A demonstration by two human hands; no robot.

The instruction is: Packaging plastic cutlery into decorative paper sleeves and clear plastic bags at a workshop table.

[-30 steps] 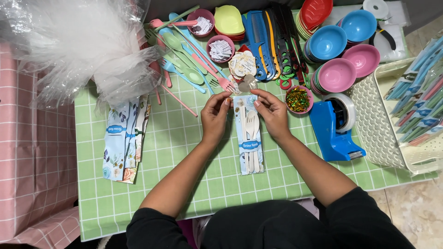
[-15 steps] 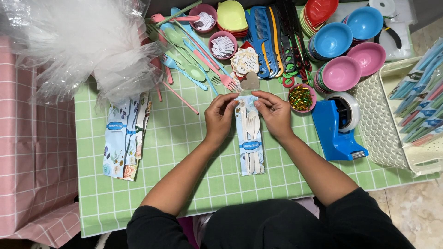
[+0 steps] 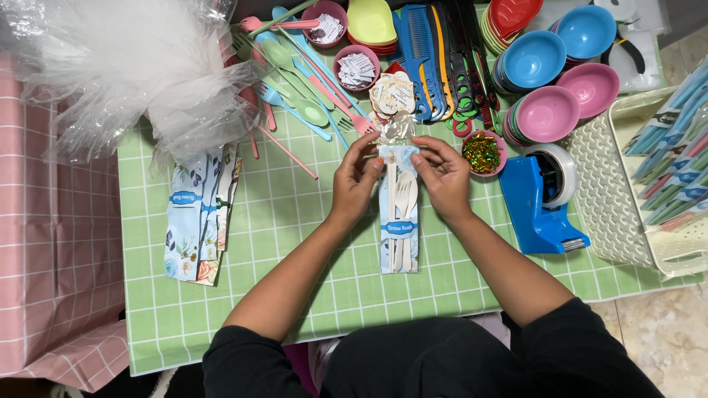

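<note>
Fingers of the left hand [image 3: 356, 177] and right hand [image 3: 441, 175] pinch the cutlery packet [image 3: 399, 214] top near the table's [image 3: 295, 295] far edge; gathering it evenly seems best.

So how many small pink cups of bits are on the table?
3: one pink cup of paper slips at the top edge, a second just below it, a third of glittery bits beside the right hand.

Bare green tablecloth [image 3: 295, 243] lies open left (tape dispenser [image 3: 542, 203] blocks right).
</note>
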